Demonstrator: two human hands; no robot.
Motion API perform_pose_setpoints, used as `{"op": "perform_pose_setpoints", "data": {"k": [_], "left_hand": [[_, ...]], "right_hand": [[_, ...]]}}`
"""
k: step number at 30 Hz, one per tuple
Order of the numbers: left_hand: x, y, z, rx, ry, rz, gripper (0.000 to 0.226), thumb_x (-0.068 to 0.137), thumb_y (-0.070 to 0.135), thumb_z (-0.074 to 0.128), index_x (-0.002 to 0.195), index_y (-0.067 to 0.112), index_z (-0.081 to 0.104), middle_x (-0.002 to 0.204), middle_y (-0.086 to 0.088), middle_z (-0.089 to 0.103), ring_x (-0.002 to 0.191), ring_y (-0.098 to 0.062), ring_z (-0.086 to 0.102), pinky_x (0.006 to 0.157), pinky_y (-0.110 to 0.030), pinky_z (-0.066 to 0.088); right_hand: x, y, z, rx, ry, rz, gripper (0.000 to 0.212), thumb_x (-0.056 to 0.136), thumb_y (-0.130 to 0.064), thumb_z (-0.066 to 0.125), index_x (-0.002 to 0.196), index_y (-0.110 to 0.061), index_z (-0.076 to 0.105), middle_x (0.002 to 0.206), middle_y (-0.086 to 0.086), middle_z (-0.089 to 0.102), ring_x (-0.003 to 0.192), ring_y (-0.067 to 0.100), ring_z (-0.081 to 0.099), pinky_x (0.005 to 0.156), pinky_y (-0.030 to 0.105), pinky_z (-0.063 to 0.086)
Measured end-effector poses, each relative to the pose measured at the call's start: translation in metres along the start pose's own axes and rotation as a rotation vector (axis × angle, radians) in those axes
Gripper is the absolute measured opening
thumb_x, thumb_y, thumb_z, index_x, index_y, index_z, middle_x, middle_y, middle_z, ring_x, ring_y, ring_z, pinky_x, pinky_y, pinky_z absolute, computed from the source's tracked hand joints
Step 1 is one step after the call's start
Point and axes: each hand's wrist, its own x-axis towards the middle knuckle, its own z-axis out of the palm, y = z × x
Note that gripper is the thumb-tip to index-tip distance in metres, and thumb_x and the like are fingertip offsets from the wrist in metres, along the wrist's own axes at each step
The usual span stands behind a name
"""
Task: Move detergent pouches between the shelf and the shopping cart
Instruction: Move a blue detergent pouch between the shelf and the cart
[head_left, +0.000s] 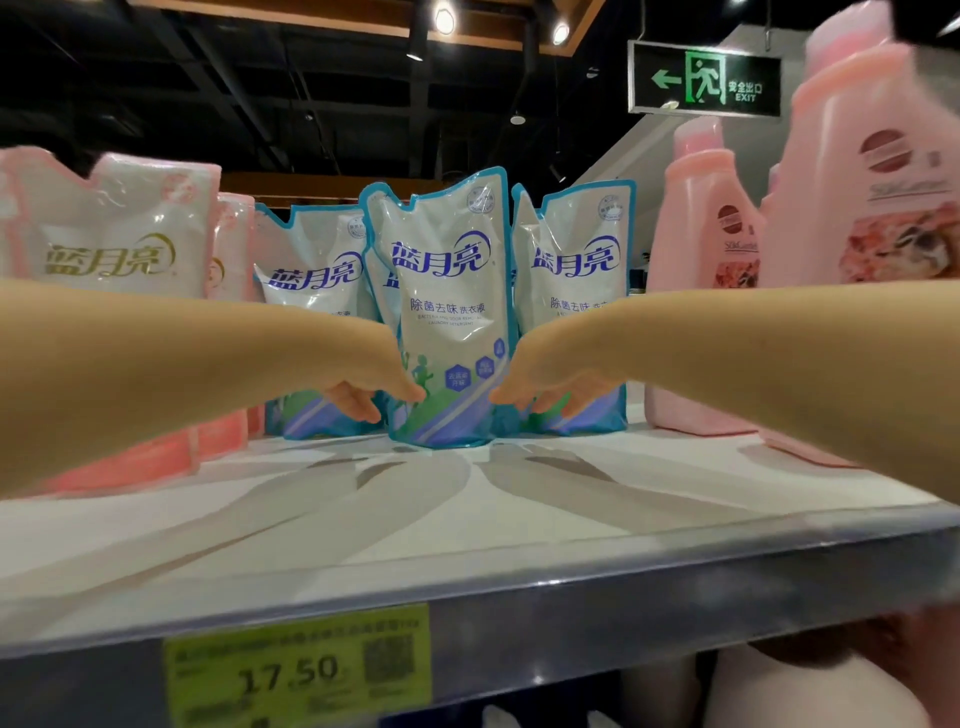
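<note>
Blue detergent pouch (447, 312) stands upright on the shelf (467, 519), between the fingers of both hands. Left hand (374, 389): fingers (358, 408) wide and loosely bent, just beside the pouch's lower left edge, thumb tip apparently touching its front. Right hand (545, 379): fingers (566, 402) likewise spread, just beside the lower right edge, not closed round anything. No firm hold visible on either side. Shopping cart not in view. Risks, as judged: the pouch is soft and tall, so pressure low down could fold it or tip it forward off the shelf. Second pouch (311, 280) sits right behind the left fingers and a third (576, 270) behind the right fingers; a careless sweep could topple them. Pink bottles (701, 260) lie beyond the right fingers, near the forearm.
</note>
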Motion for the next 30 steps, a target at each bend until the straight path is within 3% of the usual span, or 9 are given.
{"op": "perform_pose_setpoints", "data": {"k": [4,9,13,16,18,22,23,26,30], "left_hand": [[-0.032,0.005,-0.017,0.09,0.084,0.048,0.03,0.091,0.031,0.057,0.104,0.004,0.055,0.079,-0.004,0.057,0.06,-0.011,0.06,0.049,-0.019,0.052],[-0.079,0.004,-0.02,0.152,0.174,0.114,0.026,0.093,0.032,0.052,0.095,0.01,0.066,0.082,-0.001,0.069,0.07,-0.013,0.064,0.057,-0.02,0.049],[-0.12,0.003,-0.02,0.12,0.293,0.175,0.026,0.093,0.028,0.053,0.089,0.008,0.071,0.07,0.002,0.066,0.063,-0.008,0.059,0.057,-0.018,0.045],[-0.156,0.008,-0.025,0.04,0.378,0.223,0.026,0.091,0.026,0.055,0.086,0.007,0.072,0.073,-0.001,0.068,0.066,-0.01,0.06,0.073,-0.026,0.049],[-0.185,0.016,-0.029,-0.058,0.384,0.261,0.024,0.091,0.027,0.055,0.085,0.009,0.069,0.075,-0.001,0.067,0.065,-0.008,0.059,0.07,-0.026,0.049],[-0.25,0.037,-0.018,-0.319,0.373,0.353,0.018,0.093,0.028,0.054,0.083,0.016,0.064,0.073,0.004,0.062,0.065,-0.005,0.052,0.057,-0.019,0.038],[-0.265,0.042,-0.012,-0.387,0.374,0.373,0.018,0.092,0.027,0.055,0.082,0.016,0.065,0.072,0.005,0.062,0.065,-0.006,0.053,0.057,-0.02,0.039],[-0.311,0.056,0.007,-0.498,0.34,0.428,0.016,0.089,0.023,0.058,0.078,0.016,0.067,0.068,0.004,0.063,0.065,-0.008,0.054,0.062,-0.02,0.044],[-0.378,0.072,0.028,-0.551,0.282,0.5,0.017,0.088,0.025,0.059,0.073,0.022,0.066,0.07,0.005,0.065,0.075,-0.014,0.059,0.078,-0.032,0.05]], "right_hand": [[-0.048,-0.001,-0.003,0.018,0.048,-0.047,0.041,0.099,-0.028,0.045,0.136,-0.012,0.044,0.134,0.008,0.056,0.124,0.022,0.051,0.105,0.039,0.036],[-0.083,0.009,-0.001,-0.034,0.218,-0.135,0.032,0.097,-0.028,0.048,0.118,-0.009,0.062,0.102,-0.003,0.071,0.099,0.013,0.066,0.099,0.033,0.045],[-0.115,0.017,0.006,-0.003,0.288,-0.176,0.032,0.094,-0.019,0.052,0.116,0.001,0.063,0.112,0.012,0.069,0.107,0.023,0.064,0.099,0.036,0.047],[-0.153,0.022,0.01,0.085,0.394,-0.202,0.027,0.093,-0.015,0.052,0.11,-0.001,0.067,0.105,0.011,0.071,0.093,0.019,0.067,0.095,0.031,0.05],[-0.184,0.026,0.01,0.18,0.452,-0.238,0.025,0.091,-0.013,0.053,0.105,-0.001,0.07,0.1,0.009,0.072,0.093,0.021,0.068,0.092,0.031,0.052],[-0.261,0.031,0.025,0.373,0.499,-0.275,0.02,0.092,-0.016,0.055,0.103,-0.006,0.068,0.081,-0.002,0.069,0.082,0.012,0.065,0.056,0.008,0.048],[-0.28,0.033,0.031,0.407,0.512,-0.294,0.019,0.091,-0.016,0.056,0.103,-0.009,0.069,0.076,-0.004,0.067,0.081,0.011,0.063,0.058,0.008,0.048],[-0.329,0.042,0.05,0.378,0.586,-0.328,0.017,0.09,-0.018,0.056,0.099,-0.015,0.071,0.077,-0.004,0.067,0.087,0.013,0.064,0.08,0.025,0.051],[-0.393,0.051,0.074,0.288,0.689,-0.312,0.019,0.089,-0.02,0.055,0.095,-0.015,0.073,0.088,-0.002,0.071,0.093,0.016,0.063,0.086,0.032,0.05]]}}
